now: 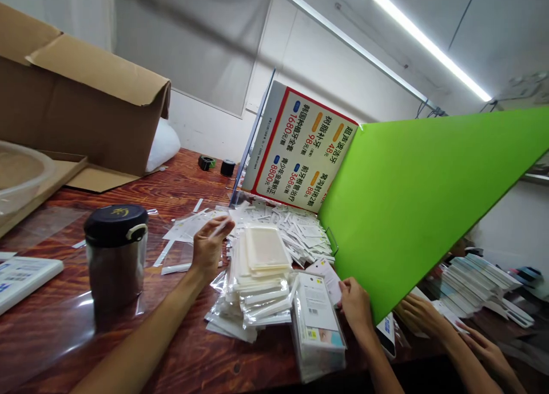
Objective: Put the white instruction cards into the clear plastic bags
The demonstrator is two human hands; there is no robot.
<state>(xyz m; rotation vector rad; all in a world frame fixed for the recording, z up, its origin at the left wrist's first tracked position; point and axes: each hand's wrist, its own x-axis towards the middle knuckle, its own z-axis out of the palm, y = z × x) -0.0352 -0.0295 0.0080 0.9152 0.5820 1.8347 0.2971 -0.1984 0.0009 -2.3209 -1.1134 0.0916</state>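
Note:
My left hand is closed over the loose white strips, its fingertips pinching a thin white strip. My right hand grips the edge of a white printed card beside the green board. Between my hands rises a stack of cream-coloured sheets in clear plastic sleeves. Closer to me is a pile of clear-wrapped printed packs. A heap of small white strips spreads behind the stack.
A green board and a printed price sign stand upright behind the heap. On the left are a dark-lidded jar and a cardboard box. At right, another person's hands work near stacked white packs.

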